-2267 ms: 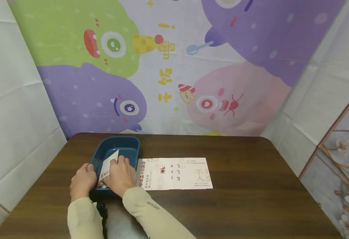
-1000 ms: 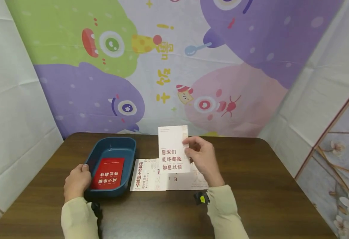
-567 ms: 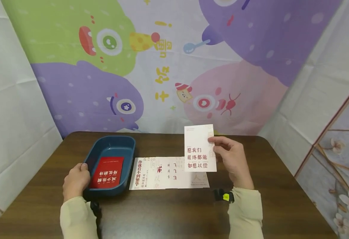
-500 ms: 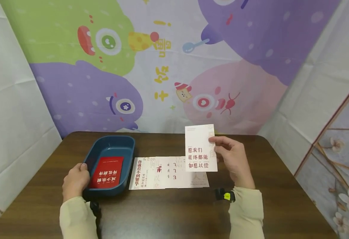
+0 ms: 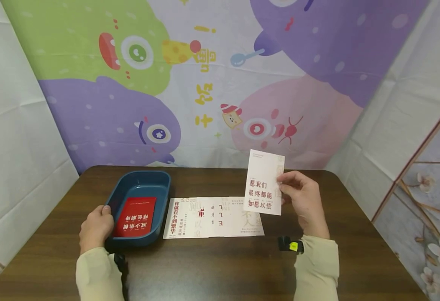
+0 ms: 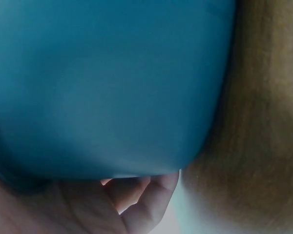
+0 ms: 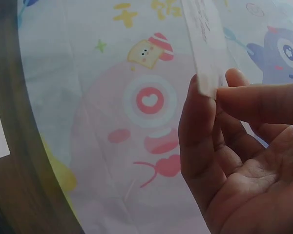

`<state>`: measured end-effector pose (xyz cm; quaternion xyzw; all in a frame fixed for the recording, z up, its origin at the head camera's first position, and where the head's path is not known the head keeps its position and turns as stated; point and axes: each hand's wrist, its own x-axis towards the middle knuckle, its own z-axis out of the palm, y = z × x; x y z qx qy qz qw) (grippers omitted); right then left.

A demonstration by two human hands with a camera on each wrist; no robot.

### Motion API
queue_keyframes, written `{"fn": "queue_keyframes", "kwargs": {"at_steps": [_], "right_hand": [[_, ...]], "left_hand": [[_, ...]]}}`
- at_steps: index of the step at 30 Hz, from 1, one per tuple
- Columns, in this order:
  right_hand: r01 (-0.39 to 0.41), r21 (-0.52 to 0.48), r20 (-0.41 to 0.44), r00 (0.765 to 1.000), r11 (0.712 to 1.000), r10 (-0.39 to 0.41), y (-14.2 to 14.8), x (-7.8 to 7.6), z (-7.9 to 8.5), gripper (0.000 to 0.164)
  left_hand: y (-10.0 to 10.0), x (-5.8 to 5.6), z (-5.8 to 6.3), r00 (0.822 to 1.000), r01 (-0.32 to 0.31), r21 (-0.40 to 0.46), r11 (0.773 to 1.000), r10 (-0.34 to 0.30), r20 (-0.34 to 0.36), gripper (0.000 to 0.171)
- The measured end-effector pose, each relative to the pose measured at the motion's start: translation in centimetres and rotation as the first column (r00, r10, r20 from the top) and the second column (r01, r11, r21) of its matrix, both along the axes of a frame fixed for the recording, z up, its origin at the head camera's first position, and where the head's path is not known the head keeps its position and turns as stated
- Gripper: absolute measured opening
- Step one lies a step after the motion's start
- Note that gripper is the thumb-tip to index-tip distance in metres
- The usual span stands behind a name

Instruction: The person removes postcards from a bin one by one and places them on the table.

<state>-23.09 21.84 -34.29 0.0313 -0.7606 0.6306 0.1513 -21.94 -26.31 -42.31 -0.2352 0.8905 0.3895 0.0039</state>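
My right hand [image 5: 304, 200] pinches a white card [image 5: 263, 179] with red printed characters by its right edge, thumb against fingers, holding it upright above the table. In the right wrist view the same card [image 7: 205, 44] appears almost edge-on between thumb and index finger. My left hand [image 5: 95, 225] grips the near left side of a dark blue tray [image 5: 161, 221]; its curled fingers [image 6: 156, 197] show beyond the tray's wall in the left wrist view. A red card [image 5: 135, 217] with white characters lies inside the tray. Right of the tray lies a row of white printed cards [image 5: 214, 217], side by side.
The brown wooden table [image 5: 205, 267] has rounded far corners. Behind it hangs a cartoon-printed cloth [image 5: 205, 150], and pale panels [image 5: 393, 125] stand at both sides. The held card overlaps the row's right end in the head view.
My right hand has taken the white card out of the tray, uncovering the red card, and carried it right, past the row's middle. Lately the card has tilted slightly. My left hand stays at the tray.
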Motion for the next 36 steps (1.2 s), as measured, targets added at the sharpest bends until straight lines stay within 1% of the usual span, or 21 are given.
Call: {"fn": "queue_keyframes", "kwargs": {"at_steps": [5, 9, 12, 15, 19, 22, 25, 30, 36], "right_hand": [[0.008, 0.007, 0.015, 1.0, 1.0, -0.008, 0.1, -0.3, -0.5, 0.015], [0.009, 0.012, 0.041, 0.999, 1.0, -0.009, 0.1, -1.0, -1.5, 0.018], [0.003, 0.017, 0.094, 0.996, 1.0, -0.005, 0.3, -1.7, -2.7, 0.017], [-0.011, 0.024, 0.167, 0.986, 1.0, 0.007, 0.4, -2.4, -4.2, 0.018], [-0.017, 0.086, 0.249, 0.968, 0.996, -0.005, 0.4, -3.3, -6.3, 0.02], [-0.014, 0.139, 0.289, 0.957, 0.99, -0.027, 0.2, -3.8, -7.7, 0.023], [-0.017, 0.18, 0.322, 0.946, 0.983, -0.043, -0.1, -4.1, -8.7, 0.024], [-0.017, 0.26, 0.358, 0.93, 0.965, -0.08, -0.6, -4.3, -9.4, 0.024], [-0.015, 0.303, 0.392, 0.913, 0.953, -0.11, -0.7, -4.4, -10.0, 0.025]], "left_hand": [[0.0, 0.0, 0.0, 1.0, 0.0, -0.012, 1.0, 0.0, -0.002, 0.059], [0.0, 0.0, 0.0, 1.0, -0.003, -0.012, 1.0, 0.003, -0.003, 0.059], [0.0, 0.0, 0.0, 1.0, -0.003, -0.009, 1.0, 0.003, -0.003, 0.059], [0.1, 0.0, 0.0, 1.0, -0.003, -0.002, 1.0, 0.003, -0.001, 0.06], [0.1, 0.0, 0.0, 1.0, -0.002, -0.001, 1.0, 0.002, 0.001, 0.06], [0.1, 0.0, 0.0, 1.0, -0.002, -0.002, 1.0, 0.002, 0.001, 0.06], [0.1, 0.0, 0.0, 1.0, 0.0, -0.005, 1.0, 0.0, -0.001, 0.06], [0.0, -0.1, 0.1, 1.0, 0.002, -0.012, 1.0, -0.002, -0.009, 0.06], [0.0, -0.2, 0.0, 1.0, 0.001, 0.004, 1.0, -0.001, 0.007, 0.062]]}}
